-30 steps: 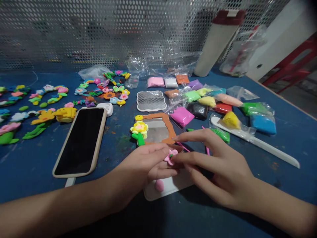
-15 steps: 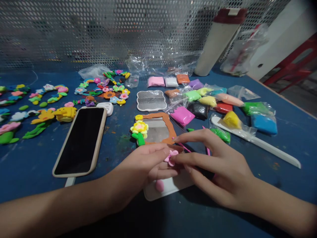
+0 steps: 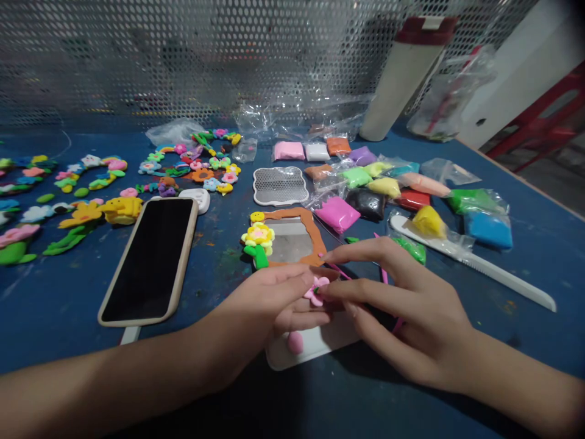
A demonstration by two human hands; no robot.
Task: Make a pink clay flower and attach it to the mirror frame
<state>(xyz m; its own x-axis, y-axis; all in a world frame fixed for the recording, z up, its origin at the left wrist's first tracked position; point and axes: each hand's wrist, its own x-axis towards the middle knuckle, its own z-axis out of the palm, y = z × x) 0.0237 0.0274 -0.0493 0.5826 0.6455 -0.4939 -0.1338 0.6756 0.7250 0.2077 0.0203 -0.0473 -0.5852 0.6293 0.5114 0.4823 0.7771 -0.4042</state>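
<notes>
A small pink clay flower (image 3: 316,295) with a bit of green at its middle rests on the fingers of my left hand (image 3: 274,299), held there by the thumb. My right hand (image 3: 402,302) is spread over it from the right, one fingertip at the flower's edge, nothing gripped. Just beyond lies a mirror (image 3: 287,241) with an orange-brown clay border. On its left side is a yellow clay flower (image 3: 258,235) with green leaves. Under my hands lies a white board (image 3: 283,360) bearing a pink clay ball (image 3: 295,342).
A phone (image 3: 150,262) lies left, near finished clay figures (image 3: 82,213). Bagged clay, such as a magenta packet (image 3: 338,213), spreads to the right. A white plastic knife (image 3: 493,271) lies there too. A second mirror (image 3: 280,186) and a tall bottle (image 3: 402,79) stand farther back.
My right fingertip has drawn slightly right, off the flower's middle. A green bit now shows there. My left hand keeps its place.
</notes>
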